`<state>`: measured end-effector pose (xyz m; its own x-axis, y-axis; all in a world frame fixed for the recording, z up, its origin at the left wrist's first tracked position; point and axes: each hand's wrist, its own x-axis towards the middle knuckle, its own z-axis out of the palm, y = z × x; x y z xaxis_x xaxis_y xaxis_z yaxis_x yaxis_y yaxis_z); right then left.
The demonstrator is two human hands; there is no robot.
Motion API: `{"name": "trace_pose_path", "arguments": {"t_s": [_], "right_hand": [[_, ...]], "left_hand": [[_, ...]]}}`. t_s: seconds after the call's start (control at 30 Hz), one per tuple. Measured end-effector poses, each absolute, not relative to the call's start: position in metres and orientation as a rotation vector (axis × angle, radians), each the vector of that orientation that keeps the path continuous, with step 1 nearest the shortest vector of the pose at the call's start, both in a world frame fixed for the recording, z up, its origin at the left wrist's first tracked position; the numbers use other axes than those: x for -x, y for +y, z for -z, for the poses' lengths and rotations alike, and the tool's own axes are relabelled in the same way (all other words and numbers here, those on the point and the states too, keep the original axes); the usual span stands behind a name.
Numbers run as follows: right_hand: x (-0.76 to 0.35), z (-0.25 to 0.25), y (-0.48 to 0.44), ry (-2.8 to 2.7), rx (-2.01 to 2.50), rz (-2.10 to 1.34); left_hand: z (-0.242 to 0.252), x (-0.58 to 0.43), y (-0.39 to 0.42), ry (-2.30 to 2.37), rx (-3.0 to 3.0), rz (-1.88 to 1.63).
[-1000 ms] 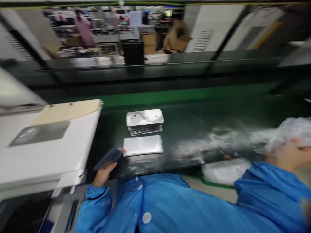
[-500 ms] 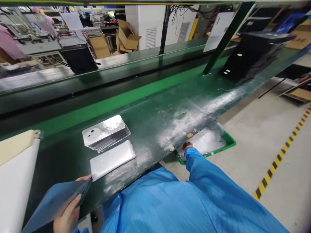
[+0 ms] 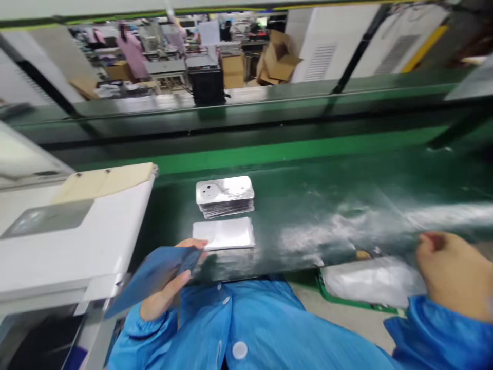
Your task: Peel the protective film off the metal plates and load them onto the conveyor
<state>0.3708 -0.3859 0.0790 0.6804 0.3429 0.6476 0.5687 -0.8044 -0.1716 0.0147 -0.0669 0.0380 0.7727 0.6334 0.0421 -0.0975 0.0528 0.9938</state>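
My left hand (image 3: 169, 293) grips a thin, glossy blue phone back cover (image 3: 152, 277) by its edges, with dark camera openings at the end near my fingers. Just beyond it on the green bench lies a flat stack of white, film-like sheets (image 3: 223, 234). Behind that is a pile of silvery phone-shaped plates (image 3: 227, 190), the top one marked with round camera spots. At the right, my right hand (image 3: 454, 272) is raised with its fingers curled closed. Whatever it may hold is hidden. Below and left of it is a green bin (image 3: 327, 295) filled with clear plastic film (image 3: 373, 282).
A white machine (image 3: 115, 231) stands at the left, with a grey phone-shaped panel (image 3: 50, 218) on its top. The green bench (image 3: 308, 205) runs across the view. Beyond it are a dark box (image 3: 208, 85), open cartons (image 3: 275, 59) and a person in pink (image 3: 133, 54).
My right hand has come up out of the green bin and moved right. My view has turned left, showing more of the white machine. The blue cover stays in my left hand.
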Motion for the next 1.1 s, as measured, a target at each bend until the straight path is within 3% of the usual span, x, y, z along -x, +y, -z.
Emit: {"name": "trace_pose_path", "arguments": {"t_s": [0.07, 0.17, 0.27, 0.4, 0.5, 0.6, 0.67, 0.9, 1.1], "right_hand": [[-0.349, -0.096, -0.346, -0.932, 2.273, 1.01], [-0.294, -0.112, -0.271, -1.862, 1.641, 0.752], [-0.25, -0.113, -0.208, -2.507, 1.17, 0.765], [-0.24, -0.103, -0.162, -2.737, 0.945, 0.848], [-0.261, -0.1, -0.14, -2.633, 1.098, 0.743], [-0.291, -0.101, -0.116, -2.385, 1.517, 0.385], [-0.31, -0.098, -0.099, -2.238, 1.729, 0.214], [-0.335, -0.075, -0.067, -2.278, 1.929, -0.086], [-0.332, -0.072, -0.073, -2.316, 1.956, 0.109]], "left_hand": [[-0.045, -0.028, -0.069, 0.356, -1.385, -0.43], [-0.049, -0.049, -0.071, 0.285, -1.412, -0.138], [-0.046, -0.06, -0.071, 0.268, -1.397, 0.039], [-0.037, -0.052, -0.066, 0.265, -1.33, 0.098], [-0.025, -0.037, -0.057, 0.315, -1.158, -0.253], [-0.008, -0.025, -0.048, 0.458, -1.026, -0.764], [0.005, -0.021, -0.044, 0.555, -1.0, -0.917], [0.038, -0.027, -0.044, 0.686, -1.017, -1.005], [0.048, -0.028, -0.043, 0.662, -1.094, -1.001]]}}
